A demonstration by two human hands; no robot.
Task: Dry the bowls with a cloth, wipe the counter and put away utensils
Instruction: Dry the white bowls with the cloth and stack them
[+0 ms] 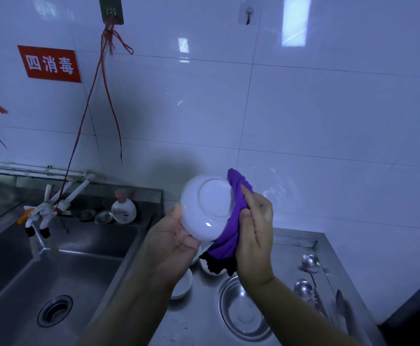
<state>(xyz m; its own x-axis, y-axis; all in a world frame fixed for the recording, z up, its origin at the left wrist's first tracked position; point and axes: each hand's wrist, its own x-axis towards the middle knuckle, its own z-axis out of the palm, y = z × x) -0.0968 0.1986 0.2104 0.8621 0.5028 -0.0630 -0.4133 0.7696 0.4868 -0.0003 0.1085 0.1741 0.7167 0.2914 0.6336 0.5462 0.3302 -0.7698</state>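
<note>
My left hand (176, 242) gripped the white bowl (207, 207), its base toward me, while my right hand's (255, 226) fingers (246, 216) clutched the purple cloth (231, 221) against its side.

Lighting: dim, with a cold blue-violet cast. Bright window reflection on the glossy white wall tiles (295, 21); smaller glare spot to its left. Soft shadow of my arms on the wall behind the upturned white ceramic bowl (207, 208). Highlights on the stainless steel sink (61, 265). Wide-angle bending at the edges. Metal ladles (311, 264) on my right slightly smeared.
</note>
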